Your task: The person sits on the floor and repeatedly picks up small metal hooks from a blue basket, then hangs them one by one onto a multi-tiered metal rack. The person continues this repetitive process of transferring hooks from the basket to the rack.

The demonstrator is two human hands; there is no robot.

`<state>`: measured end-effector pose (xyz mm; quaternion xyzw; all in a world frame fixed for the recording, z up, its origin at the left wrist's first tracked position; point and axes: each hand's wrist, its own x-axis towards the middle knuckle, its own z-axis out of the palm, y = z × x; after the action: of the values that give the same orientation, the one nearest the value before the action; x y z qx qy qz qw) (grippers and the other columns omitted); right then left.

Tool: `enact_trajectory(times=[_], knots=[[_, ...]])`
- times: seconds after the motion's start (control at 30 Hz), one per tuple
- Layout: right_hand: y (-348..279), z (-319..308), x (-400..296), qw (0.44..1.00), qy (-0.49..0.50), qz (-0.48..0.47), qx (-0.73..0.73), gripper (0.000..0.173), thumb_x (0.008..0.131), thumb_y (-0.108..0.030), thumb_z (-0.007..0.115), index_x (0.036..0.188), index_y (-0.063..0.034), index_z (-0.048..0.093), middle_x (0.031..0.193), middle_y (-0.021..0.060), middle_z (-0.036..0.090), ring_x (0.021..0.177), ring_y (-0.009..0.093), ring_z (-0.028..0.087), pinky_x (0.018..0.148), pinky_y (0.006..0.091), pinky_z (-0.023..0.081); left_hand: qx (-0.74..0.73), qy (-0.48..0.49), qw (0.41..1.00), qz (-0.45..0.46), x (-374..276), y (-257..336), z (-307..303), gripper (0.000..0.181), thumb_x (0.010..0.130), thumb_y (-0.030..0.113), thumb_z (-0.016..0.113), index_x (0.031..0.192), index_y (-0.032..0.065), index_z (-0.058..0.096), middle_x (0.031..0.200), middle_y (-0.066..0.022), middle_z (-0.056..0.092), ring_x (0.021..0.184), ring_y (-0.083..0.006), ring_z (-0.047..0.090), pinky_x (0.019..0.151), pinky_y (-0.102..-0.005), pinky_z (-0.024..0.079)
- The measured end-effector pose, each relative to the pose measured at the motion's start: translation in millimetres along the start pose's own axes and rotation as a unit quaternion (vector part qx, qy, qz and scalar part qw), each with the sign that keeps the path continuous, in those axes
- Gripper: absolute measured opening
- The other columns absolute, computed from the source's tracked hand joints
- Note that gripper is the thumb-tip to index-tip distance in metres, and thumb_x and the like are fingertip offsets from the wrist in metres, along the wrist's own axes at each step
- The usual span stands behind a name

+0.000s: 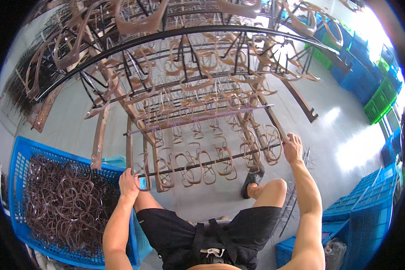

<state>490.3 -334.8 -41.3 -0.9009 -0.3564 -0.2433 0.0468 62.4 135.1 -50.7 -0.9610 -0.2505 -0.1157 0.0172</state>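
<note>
A dark hanging rod (185, 167) spans the space before me, with several brown plastic eyeglass frames (224, 158) hung along it. Its left end is in my left hand (129, 184), beside the blue basket. My right hand (293, 149) grips the other end, close against a notched upright of the rack. Ahead stands the metal drying rack (131, 113), loaded with further rods of eyeglass frames. On its lowest visible tier lies a purple-tinted rod (202, 118), above and behind the one I hold. My fingers hide both rod ends.
A blue plastic basket (18, 189) heaped with dark brown eyeglass frames (67, 202) stands at my left. Bare wire rods (290, 206) lie on the floor by my right knee. Blue crates (368, 216) sit at lower right, with green and blue crates (381, 98) farther back.
</note>
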Motion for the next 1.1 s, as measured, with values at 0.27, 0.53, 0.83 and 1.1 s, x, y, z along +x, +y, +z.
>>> enact_trajectory(times=[0.27, 0.53, 0.83, 1.1], knots=[[45.6, -107.3, -67.8, 0.996, -0.085, 0.02, 0.018, 0.014, 0.075, -0.016, 0.06, 0.07, -0.0037, 0.058, 0.079, 0.0123, 0.056, 0.084, 0.032, 0.054, 0.076, 0.0411, 0.042, -0.042, 0.125, 0.986, 0.107, -26.5, 9.7, -11.0, 0.024, 0.07, 0.014, 0.065, 0.093, 0.0059, 0.065, 0.102, -0.0165, 0.061, 0.1, -0.0352, 0.056, 0.084, -0.0452, 0.044], [73.4, -28.8, -80.2, 0.987, -0.155, -0.012, -0.038, 0.021, 0.065, -0.024, 0.065, 0.056, -0.0063, 0.061, 0.06, 0.015, 0.058, 0.056, 0.036, 0.055, 0.056, 0.0457, 0.042, -0.059, 0.11, 0.992, 0.012, -42.7, 55.2, 15.1, 0.017, 0.073, 0.016, 0.065, 0.085, 0.0048, 0.058, 0.097, -0.0123, 0.056, 0.095, -0.03, 0.053, 0.079, -0.0424, 0.044], [18.9, 115.0, -142.5, 0.956, -0.282, 0.077, 0.017, 0.031, 0.069, -0.037, 0.065, 0.068, -0.0061, 0.069, 0.071, 0.0165, 0.064, 0.071, 0.035, 0.063, 0.066, 0.0453, 0.048, 0.005, 0.05, 0.965, -0.257, -28.0, 25.1, -11.4, 0.028, 0.081, 0.025, 0.062, 0.094, 0.0025, 0.052, 0.082, -0.0166, 0.06, 0.076, -0.0368, 0.061, 0.063, -0.0462, 0.049], [-38.4, 178.2, -126.6, 0.938, -0.313, 0.1, 0.107, 0.035, 0.071, -0.044, 0.064, 0.068, -0.009, 0.069, 0.07, 0.0167, 0.064, 0.071, 0.037, 0.062, 0.063, 0.0456, 0.047, 0.018, -0.022, 0.919, -0.392, 0.9, 14.4, -10.6, 0.019, 0.079, 0.026, 0.063, 0.081, 0.0066, 0.065, 0.078, -0.0188, 0.065, 0.079, -0.037, 0.063, 0.071, -0.0462, 0.05]])
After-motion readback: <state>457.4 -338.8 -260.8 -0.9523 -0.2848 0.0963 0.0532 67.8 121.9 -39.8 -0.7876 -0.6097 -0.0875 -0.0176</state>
